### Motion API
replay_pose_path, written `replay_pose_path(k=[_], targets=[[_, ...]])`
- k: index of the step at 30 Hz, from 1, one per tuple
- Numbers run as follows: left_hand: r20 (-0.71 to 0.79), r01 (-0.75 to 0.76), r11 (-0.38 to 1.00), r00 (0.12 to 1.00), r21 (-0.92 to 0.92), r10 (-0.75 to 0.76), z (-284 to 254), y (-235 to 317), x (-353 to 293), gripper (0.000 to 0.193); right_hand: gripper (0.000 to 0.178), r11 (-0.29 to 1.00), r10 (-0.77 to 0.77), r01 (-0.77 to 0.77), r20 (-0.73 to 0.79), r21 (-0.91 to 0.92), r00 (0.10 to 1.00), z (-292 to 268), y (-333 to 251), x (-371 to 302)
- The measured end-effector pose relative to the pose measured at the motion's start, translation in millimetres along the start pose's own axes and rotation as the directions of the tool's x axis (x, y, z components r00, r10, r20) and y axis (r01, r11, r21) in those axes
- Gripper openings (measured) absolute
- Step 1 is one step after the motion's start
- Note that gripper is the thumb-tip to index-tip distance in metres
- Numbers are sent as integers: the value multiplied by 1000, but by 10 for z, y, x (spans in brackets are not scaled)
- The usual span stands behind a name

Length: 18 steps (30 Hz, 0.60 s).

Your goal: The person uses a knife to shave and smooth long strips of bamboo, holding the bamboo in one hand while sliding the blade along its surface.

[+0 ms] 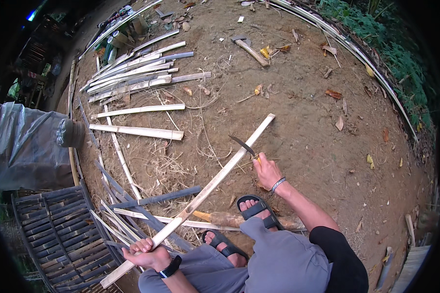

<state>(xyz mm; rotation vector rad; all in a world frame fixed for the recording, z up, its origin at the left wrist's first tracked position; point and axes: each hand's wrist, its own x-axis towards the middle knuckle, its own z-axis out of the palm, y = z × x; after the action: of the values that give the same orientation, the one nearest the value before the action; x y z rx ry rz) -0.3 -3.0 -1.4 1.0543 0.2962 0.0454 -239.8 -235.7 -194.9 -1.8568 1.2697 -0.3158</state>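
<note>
A long pale split bamboo strip [220,176] runs slantwise from the lower left up to the middle of the head view. My left hand [149,255] is wrapped round it near its lower end, and a short piece sticks out behind the wrist. In my right hand [268,172] is a knife [243,145] with a dark curved blade and a yellowish handle, mostly covered by the fingers. The blade lies across the strip near its far end; whether it touches is hard to tell. Below the strip, a brown log [225,219] lies by my sandalled feet.
Many split bamboo strips [137,73] lie piled at the upper left, with two more strips [137,131] nearer. Dark-skinned strips [156,198] cross at my left, beside a slatted bamboo rack [63,234]. An axe [251,50] rests on the dirt far ahead. Leaves and shavings are scattered around.
</note>
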Motion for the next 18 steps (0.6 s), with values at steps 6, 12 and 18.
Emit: replay_pose_path(k=[6,12,18], targets=[[-19,-2,1000,1000,2,2,-35,8,57,43,25,971,-226,234,141,-48,964,144,-204,-292],[-8,-6,1000,1000,5,6,-2,-19,12,43,26,995,95,-95,67,2,993,-44,100,122],[-9,2,1000,1000,-8,-2,-23,-2,64,42,25,931,-331,343,110,-122,937,99,-97,-229]])
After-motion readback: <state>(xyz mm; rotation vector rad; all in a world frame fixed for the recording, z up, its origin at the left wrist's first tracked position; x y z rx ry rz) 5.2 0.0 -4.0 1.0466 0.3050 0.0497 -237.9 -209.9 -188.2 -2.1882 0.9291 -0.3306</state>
